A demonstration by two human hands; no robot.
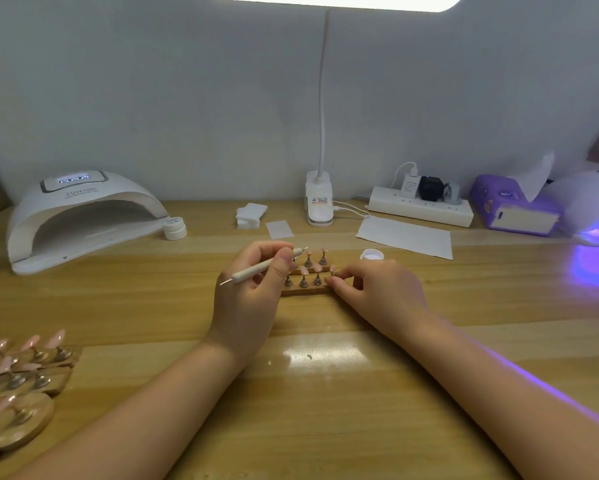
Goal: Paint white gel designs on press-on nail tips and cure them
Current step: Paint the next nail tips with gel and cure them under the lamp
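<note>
At the middle of the wooden table, my left hand grips a white dotting pen, its far tip over the back row of nails. Two wooden strips carry pink press-on nail tips on small metal stands. My right hand pinches the rightmost stand of the front strip with curled fingers. An open pot of white gel stands just behind my right hand. A white curing lamp sits at the back left, its display lit.
More wooden strips with pink tips lie at the near left. A closed white jar, wipe pads, paper sheets, a desk lamp base, a power strip, a purple tissue box and a second lamp glowing violet line the back.
</note>
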